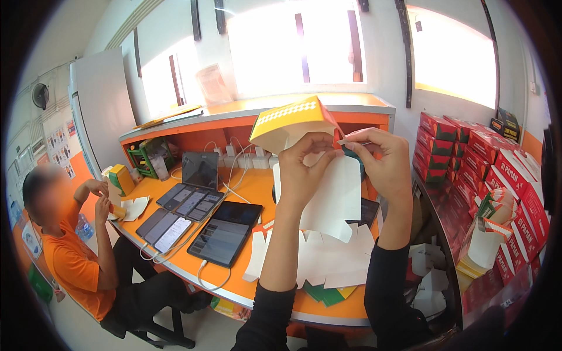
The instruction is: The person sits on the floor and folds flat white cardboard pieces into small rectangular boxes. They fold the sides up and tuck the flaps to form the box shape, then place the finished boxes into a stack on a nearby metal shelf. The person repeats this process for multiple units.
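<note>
Left hand [307, 167] pinches the yellow-and-white carton [294, 117] up over the bench's [254, 190] right half, right hand [383, 158] nips its corner tab [341, 141]. I'd crease crisply, gently, so the card doesn't buckle.

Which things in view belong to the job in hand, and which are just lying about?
Job in hand:
- yellow and white carton, pinched by left hand and right hand
- white card sheets on the desk, probably

Apparently just lying about:
- tablet
- phones
- stacked red boxes
- green caddy
</note>
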{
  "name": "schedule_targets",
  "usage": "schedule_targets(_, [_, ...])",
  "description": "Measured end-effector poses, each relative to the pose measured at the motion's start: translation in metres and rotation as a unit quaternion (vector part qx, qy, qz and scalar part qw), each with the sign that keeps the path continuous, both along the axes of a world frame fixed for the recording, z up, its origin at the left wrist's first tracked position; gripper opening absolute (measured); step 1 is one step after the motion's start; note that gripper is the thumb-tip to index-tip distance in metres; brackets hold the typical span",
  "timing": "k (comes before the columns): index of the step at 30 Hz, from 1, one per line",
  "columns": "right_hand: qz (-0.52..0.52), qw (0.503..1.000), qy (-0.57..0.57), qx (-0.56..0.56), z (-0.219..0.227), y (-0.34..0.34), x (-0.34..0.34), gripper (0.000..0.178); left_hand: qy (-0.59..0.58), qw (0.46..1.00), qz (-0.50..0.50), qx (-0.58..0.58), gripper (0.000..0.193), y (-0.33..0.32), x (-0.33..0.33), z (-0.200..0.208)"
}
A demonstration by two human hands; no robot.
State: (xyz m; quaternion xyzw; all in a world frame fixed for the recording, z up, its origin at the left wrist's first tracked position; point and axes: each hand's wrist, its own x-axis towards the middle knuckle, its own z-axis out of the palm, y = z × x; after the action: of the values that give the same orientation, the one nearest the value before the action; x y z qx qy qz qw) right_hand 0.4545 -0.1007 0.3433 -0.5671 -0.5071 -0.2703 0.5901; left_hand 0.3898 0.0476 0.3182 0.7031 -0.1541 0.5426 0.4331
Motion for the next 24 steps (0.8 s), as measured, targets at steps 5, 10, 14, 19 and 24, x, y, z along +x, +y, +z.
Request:
schedule_targets(5, [-0.015,1.000,-0.027,-0.007,-0.001,0.003,-0.003,0.011,0.003,1.000,-0.001,-0.010,0.021,0.001,0.000,-0.002])
schedule_targets(10, [0.046,0.999,0.013,-0.006,-0.004,0.000,0.008,0.010,-0.005,0.999,-0.048,0.006,0.017,0.000,-0.001,0.000])
schedule_targets(14, [0.095,0.992,0.088,0.004,-0.005,-0.001,0.010,0.009,-0.004,0.997,-0.078,-0.005,0.014,0.000,-0.004,0.002])
schedule_targets(19, [0.086,0.991,0.097,-0.017,-0.001,-0.002,0.002,0.009,-0.047,0.996,-0.073,0.001,0.014,-0.002,0.000,0.003])
schedule_targets(24, [0.049,0.995,0.074,-0.039,-0.002,-0.001,0.002,0.009,-0.003,0.999,-0.049,0.018,0.015,-0.002,-0.003,0.002])
